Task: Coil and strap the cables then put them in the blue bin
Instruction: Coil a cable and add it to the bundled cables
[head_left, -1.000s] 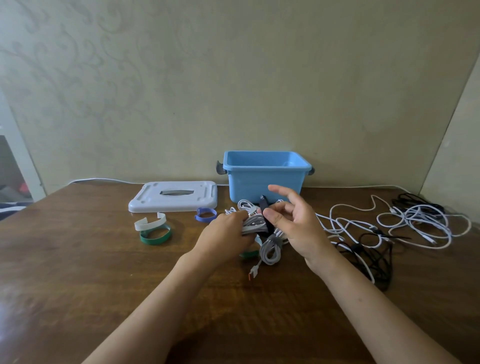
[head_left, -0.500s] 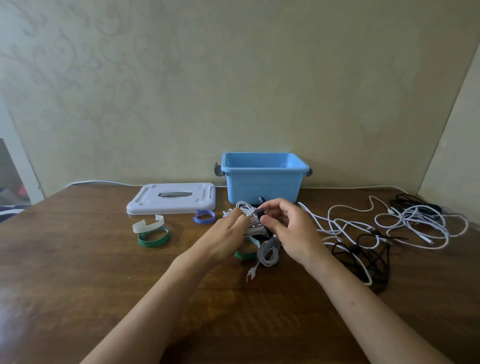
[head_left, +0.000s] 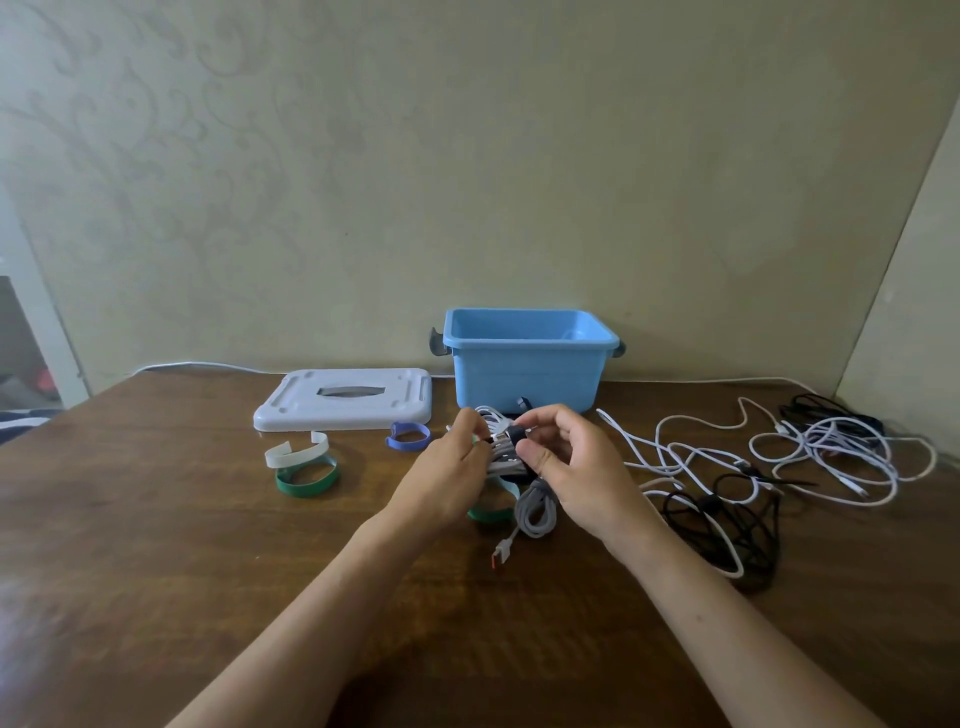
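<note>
A coiled white-grey cable (head_left: 535, 506) sits between my hands just in front of the blue bin (head_left: 524, 379). My left hand (head_left: 447, 475) grips the coil from the left. My right hand (head_left: 569, 467) pinches a dark strap (head_left: 515, 435) wrapped round the coil's middle. The cable's orange-tipped plug (head_left: 502, 551) hangs down toward the table. A teal strap (head_left: 491, 512) lies under the coil, partly hidden by my hands.
The bin's white lid (head_left: 345, 399) lies left of the bin. White (head_left: 296, 451), green (head_left: 306, 478) and blue (head_left: 409, 435) straps lie in front of the lid. Loose white cables (head_left: 831, 457) and a black cable (head_left: 737, 525) sprawl at the right.
My right hand went from open fingers to curled ones, closing on the dark strap and drawing it round the coil. The left hand kept its hold.
</note>
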